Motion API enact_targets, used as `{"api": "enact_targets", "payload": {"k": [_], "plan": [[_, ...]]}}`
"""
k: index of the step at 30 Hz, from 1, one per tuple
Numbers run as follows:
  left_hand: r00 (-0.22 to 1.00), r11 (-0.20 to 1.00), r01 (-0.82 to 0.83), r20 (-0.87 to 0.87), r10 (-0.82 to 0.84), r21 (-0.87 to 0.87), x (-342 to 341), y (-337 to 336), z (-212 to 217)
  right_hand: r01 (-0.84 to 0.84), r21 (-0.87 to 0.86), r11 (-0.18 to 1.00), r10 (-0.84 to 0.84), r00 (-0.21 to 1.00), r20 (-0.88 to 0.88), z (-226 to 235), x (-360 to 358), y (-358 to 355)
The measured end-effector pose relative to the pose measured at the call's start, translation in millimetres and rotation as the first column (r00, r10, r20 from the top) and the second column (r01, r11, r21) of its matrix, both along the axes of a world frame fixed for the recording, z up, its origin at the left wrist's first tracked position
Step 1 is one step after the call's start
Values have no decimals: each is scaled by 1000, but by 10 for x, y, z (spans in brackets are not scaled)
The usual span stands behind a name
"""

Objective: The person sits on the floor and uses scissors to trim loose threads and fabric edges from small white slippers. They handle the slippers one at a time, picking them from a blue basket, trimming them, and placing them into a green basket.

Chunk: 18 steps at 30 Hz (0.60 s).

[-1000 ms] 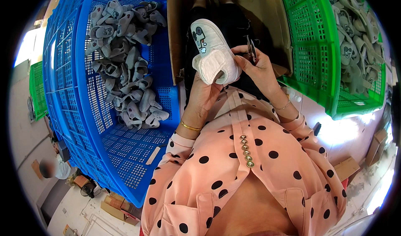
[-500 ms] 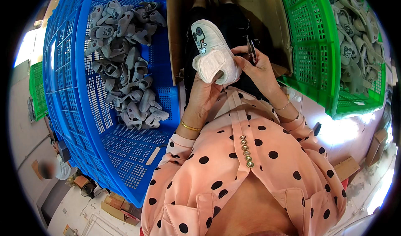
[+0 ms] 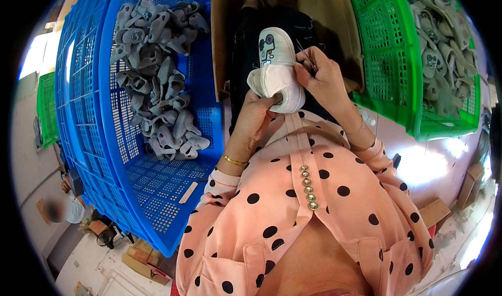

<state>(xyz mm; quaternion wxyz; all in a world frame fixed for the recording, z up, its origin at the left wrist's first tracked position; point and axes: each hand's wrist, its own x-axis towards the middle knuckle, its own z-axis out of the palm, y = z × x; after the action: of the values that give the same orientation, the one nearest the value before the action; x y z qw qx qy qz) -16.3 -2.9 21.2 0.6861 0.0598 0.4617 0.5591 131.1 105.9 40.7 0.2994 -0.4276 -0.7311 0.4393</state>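
A small white children's shoe point(image 3: 280, 73) with a cartoon print on its toe and a strap flap is held up over my lap. My left hand point(image 3: 253, 119) is closed on its heel end, the thumb at the shoe's opening. Beside the shoe's right edge, my right hand point(image 3: 325, 84) is closed round small dark metal thread snips point(image 3: 308, 58), which are partly hidden by the fingers. The snips' thin tips point up and left, close to the shoe's side.
A blue plastic crate point(image 3: 151, 196) on the left holds a heap of grey shoes point(image 3: 157, 81). A green crate point(image 3: 389, 60) with more shoes point(image 3: 442, 50) stands at the right. Between them is a cardboard box point(image 3: 334, 13). Another person point(image 3: 73, 208) is at the far left.
The shoe has turned more upright and shifted slightly right. My right hand has turned, and the snips have swung from pointing upward to lying along the shoe's side.
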Motion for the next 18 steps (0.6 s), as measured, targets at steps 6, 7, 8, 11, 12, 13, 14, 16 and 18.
{"api": "enact_targets", "payload": {"k": [6,7,8,11,12,13,14,16,18], "plan": [[998,1000,-19,59,18,9,44,-184,-87,56,-230,972,-85,989,-119,-25,139,-19],[997,1000,-21,71,20,5,48,-201,-81,38,-311,950,-116,965,-234,3,181,-13],[996,1000,-22,84,22,1,51,-213,-80,40,-294,955,-107,970,-219,43,197,-13],[987,998,25,156,-33,56,78,-236,-58,-10,-225,974,-21,991,-133,94,225,-5],[981,995,48,185,-63,86,85,-236,-47,-36,-201,979,17,995,-97,92,234,10],[963,992,74,250,-97,102,89,-221,-4,-54,-154,987,41,995,-91,47,253,38],[940,988,99,314,-132,118,87,-190,73,-72,-106,992,63,994,-85,-29,268,79],[894,980,139,407,-187,146,93,-151,140,-139,-182,973,109,980,-167,-96,269,130],[855,972,168,467,-227,165,106,-135,152,-225,-477,850,105,958,-265,13,331,128]]}}
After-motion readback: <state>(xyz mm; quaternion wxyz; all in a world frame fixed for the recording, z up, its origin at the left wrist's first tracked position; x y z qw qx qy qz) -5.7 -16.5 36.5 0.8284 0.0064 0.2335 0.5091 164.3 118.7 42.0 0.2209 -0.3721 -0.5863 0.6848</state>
